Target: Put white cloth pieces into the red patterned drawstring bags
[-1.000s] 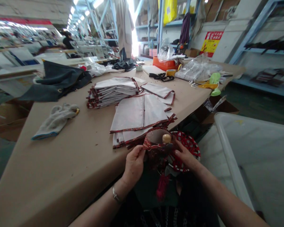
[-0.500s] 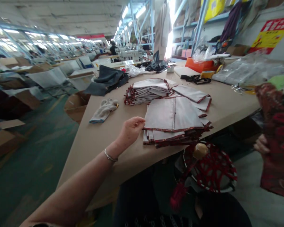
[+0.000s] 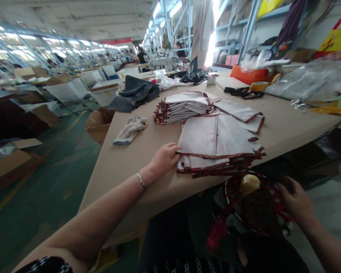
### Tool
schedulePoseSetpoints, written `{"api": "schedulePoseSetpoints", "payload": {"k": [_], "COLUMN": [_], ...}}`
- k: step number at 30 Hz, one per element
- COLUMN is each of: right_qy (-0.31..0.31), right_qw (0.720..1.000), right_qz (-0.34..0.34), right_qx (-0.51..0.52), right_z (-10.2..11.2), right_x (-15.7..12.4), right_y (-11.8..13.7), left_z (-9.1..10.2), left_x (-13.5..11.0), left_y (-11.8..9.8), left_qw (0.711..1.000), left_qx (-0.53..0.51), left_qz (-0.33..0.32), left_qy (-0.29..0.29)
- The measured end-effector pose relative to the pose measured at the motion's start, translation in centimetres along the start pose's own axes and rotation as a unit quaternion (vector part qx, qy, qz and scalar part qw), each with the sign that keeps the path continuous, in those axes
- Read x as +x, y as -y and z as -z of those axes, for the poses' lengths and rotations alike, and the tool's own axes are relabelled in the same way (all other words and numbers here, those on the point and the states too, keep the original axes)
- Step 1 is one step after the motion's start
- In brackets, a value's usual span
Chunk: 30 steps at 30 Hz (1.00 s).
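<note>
My left hand pinches the left front corner of the top bound fabric piece. That piece is pale grey with a dark red patterned edge and a seam down its middle. It lies on a loose pile of similar pieces at the table's near edge. Lower right, my right hand hovers, fingers apart and slightly blurred, at the side of a round basket-like frame wound with red strips. A dark red fabric piece lies over that frame, beside the hand. A yellowish rounded object sits at its rim.
Behind the pile stands a neat stack of bound pieces, with a folded piece to its right. A knitted glove and dark cloth lie left. An orange bin and plastic bags are at the back right.
My right hand has come inward from the far right, and the dark red fabric it held now lies over the round frame. My left hand stays at the pile's corner. The view has shifted slightly.
</note>
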State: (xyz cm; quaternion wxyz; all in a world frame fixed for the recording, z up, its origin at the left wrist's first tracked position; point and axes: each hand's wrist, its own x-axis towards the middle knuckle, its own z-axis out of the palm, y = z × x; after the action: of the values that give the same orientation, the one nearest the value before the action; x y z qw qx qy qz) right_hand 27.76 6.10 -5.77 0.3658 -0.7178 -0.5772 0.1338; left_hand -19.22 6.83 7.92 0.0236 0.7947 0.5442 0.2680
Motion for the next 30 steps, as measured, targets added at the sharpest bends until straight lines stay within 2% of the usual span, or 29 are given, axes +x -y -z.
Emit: {"api": "schedulePoseSetpoints", "payload": {"k": [3,5,8,10,12,14,16,18,20,23,25,26,27,28,30], "right_qy": [-0.07,-0.093,-0.053,0.006,0.059,0.093,0.119,0.134,0.135,0.1,0.051,0.031,0.02,0.021,0.061], "right_qw": [0.994,0.984,0.939,0.897,0.871,0.862,0.861,0.866,0.873,0.896,0.913,0.918,0.918,0.918,0.921], "right_qz": [0.044,0.139,0.322,0.427,0.486,0.495,0.475,0.436,0.386,0.32,0.32,0.336,0.357,0.373,0.374], "right_qx": [0.072,0.057,0.113,0.112,0.036,-0.056,-0.135,-0.206,-0.264,-0.29,-0.248,-0.21,-0.17,-0.135,-0.091], "right_z": [3.0,5.3,7.2,6.5,4.3,1.3,-1.4,-2.9,-2.7,0.3,2.9,3.9,4.8,5.3,5.6], "right_x": [-1.7,-3.2,-4.6,-4.4,-3.6,-2.6,-1.4,0.0,1.1,1.6,0.5,-0.6,-1.9,-3.4,-6.6], "right_y": [7.4,12.8,20.3,24.7,28.5,31.7,33.8,34.6,34.2,32.1,30.4,29.5,28.5,27.5,25.2], "left_z": [0.5,0.8,1.3,1.6,2.0,2.5,3.2,3.9,4.4,4.3,3.7,3.4,3.2,3.1,3.0], "left_x": [0.1,0.4,1.2,1.8,2.5,3.0,3.2,3.0,2.5,1.5,0.9,0.5,0.2,-0.2,-1.2], "left_y": [-0.2,-0.3,-0.7,-1.3,-2.3,-3.4,-4.5,-5.2,-5.6,-6.1,-7.2,-8.2,-9.3,-10.7,-13.6], "left_qw": [1.0,0.999,0.997,0.997,0.996,0.995,0.994,0.992,0.991,0.991,0.991,0.982,0.959,0.917,0.797], "left_qx": [0.019,0.034,0.068,0.08,0.08,0.078,0.076,0.074,0.075,0.053,-0.038,-0.123,-0.229,-0.345,-0.549], "left_qz": [-0.008,-0.009,0.005,0.014,0.018,0.018,0.014,0.01,0.011,0.032,0.069,0.097,0.13,0.164,0.219], "left_qy": [0.01,0.022,0.022,0.004,-0.027,-0.059,-0.082,-0.099,-0.113,-0.119,-0.109,-0.104,-0.108,-0.115,-0.12]}}
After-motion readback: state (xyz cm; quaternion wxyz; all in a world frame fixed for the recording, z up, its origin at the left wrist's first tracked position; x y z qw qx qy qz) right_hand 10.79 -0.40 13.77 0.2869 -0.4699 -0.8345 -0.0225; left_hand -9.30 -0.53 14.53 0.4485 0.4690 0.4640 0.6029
